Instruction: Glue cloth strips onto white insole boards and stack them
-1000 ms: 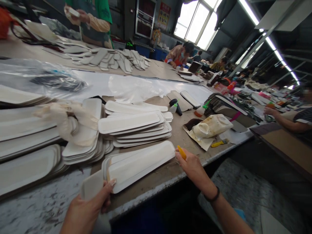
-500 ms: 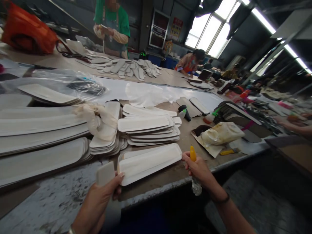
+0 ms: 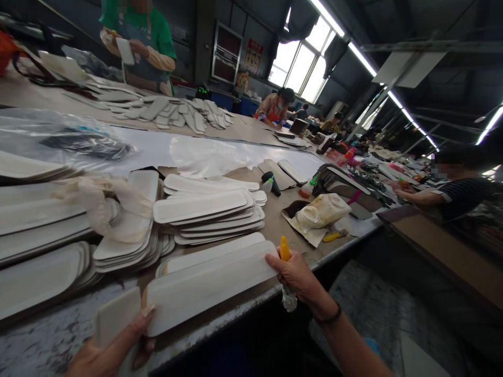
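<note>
A long white padded strip (image 3: 212,285) with rounded ends is stretched between my two hands over the table's front edge. My left hand (image 3: 118,335) is closed on its left end, thumb on top, and also holds a smaller off-white flat piece (image 3: 118,314). My right hand (image 3: 296,272) pinches the strip's right end while gripping a yellow-handled brush (image 3: 284,248), its lower end caked in whitish, shiny stuff. Another white strip (image 3: 236,245) lies just behind. Beyond it is a stack of similar strips (image 3: 208,207).
More strip stacks (image 3: 39,267) stand at the left, with a cream glove-like cloth (image 3: 113,204) on top. At the right are a glue-stained container (image 3: 324,210), a yellow brush (image 3: 334,235) and small bottles (image 3: 268,184). A co-worker in green (image 3: 145,47) stands across the table.
The view has swung right, so the table's things sit further left. The held strip has come up clear of the strip behind it, both hands still on its ends.
</note>
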The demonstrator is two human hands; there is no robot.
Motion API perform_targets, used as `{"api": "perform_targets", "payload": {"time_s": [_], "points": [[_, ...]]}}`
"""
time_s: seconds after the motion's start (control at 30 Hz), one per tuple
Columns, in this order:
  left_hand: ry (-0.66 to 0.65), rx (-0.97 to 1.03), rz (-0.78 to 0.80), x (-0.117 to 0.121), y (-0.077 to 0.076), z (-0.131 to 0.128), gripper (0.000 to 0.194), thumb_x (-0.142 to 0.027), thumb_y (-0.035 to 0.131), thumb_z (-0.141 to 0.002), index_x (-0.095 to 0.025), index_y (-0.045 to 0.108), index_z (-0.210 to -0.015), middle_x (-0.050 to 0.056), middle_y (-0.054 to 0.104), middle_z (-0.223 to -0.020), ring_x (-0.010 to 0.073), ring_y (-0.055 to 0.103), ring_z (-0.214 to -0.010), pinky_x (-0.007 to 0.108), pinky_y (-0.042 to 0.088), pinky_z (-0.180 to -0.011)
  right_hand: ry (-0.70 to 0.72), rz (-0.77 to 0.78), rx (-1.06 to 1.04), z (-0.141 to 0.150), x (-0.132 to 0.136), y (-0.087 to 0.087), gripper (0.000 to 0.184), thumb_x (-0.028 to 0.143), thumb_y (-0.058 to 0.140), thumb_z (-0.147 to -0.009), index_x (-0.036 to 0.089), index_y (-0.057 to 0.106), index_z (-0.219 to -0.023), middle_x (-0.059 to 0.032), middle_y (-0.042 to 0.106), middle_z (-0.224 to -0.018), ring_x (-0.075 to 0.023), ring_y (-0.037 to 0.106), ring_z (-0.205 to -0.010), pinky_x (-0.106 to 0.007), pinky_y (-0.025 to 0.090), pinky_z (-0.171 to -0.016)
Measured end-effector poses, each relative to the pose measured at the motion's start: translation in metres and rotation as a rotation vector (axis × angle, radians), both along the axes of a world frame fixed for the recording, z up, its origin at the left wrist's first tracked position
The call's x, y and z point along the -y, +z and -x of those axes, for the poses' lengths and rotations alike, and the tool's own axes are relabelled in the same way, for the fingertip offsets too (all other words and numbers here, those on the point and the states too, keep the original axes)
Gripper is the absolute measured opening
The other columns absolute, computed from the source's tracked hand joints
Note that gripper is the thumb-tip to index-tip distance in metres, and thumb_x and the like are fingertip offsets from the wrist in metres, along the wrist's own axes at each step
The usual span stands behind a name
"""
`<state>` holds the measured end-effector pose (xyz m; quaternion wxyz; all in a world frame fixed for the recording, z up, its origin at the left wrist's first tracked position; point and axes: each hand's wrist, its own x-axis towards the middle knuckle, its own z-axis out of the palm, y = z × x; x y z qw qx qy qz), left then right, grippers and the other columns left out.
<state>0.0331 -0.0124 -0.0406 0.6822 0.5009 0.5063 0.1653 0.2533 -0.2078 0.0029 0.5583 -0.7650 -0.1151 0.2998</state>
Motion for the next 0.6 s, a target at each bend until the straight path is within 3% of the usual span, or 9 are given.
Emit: {"api": "perform_targets", "payload": {"time_s": [0.13, 0.27, 0.5, 0.6], "points": [[0.121, -0.013, 0.071, 0.000, 0.007, 0.000, 0.032, -0.042, 0.080, -0.050, -0.020, 0.060, -0.063, -0.004, 0.056, -0.043, 0.0140, 0.050, -0.042, 0.024, 0.039, -0.037, 0.057, 0.030, 0.073, 0.005, 0.003, 0.002, 0.041, 0.057, 0.067, -0.069, 0.017, 0.058, -0.076, 0.0072, 0.039, -0.052, -0.0070, 0.029, -0.044, -0.021, 0.021, -0.040], [0.105, 0.024, 0.191, 0.000, 0.009, 0.003, 0.047, -0.036, 0.086, -0.042, -0.018, 0.064, -0.079, -0.003, 0.064, -0.058, 0.0145, 0.057, -0.048, 0.024, 0.048, -0.043, 0.085, 0.074, 0.129, 0.008, 0.005, 0.002, 0.048, 0.066, 0.063, -0.068, 0.019, 0.052, -0.064, 0.0057, 0.040, -0.050, -0.0086, 0.034, -0.045, -0.022, 0.026, -0.042], [0.128, 0.073, 0.230, 0.002, 0.014, 0.003, 0.043, -0.025, 0.085, -0.050, -0.017, 0.066, -0.087, -0.002, 0.065, -0.063, 0.0129, 0.059, -0.051, 0.020, 0.049, -0.045, 0.080, 0.060, 0.094, 0.008, 0.007, -0.003, 0.054, 0.071, 0.064, -0.065, 0.018, 0.052, -0.066, 0.0069, 0.039, -0.048, -0.0066, 0.031, -0.042, -0.022, 0.021, -0.039], [0.108, 0.100, 0.343, -0.001, 0.017, 0.002, 0.043, -0.019, 0.083, -0.052, -0.017, 0.067, -0.091, 0.001, 0.069, -0.071, 0.0163, 0.063, -0.057, 0.023, 0.053, -0.049, 0.068, 0.036, 0.001, 0.007, 0.010, -0.006, 0.055, 0.071, 0.067, -0.064, 0.018, 0.052, -0.068, 0.0084, 0.037, -0.046, -0.0051, 0.027, -0.040, -0.021, 0.016, -0.037]]}}
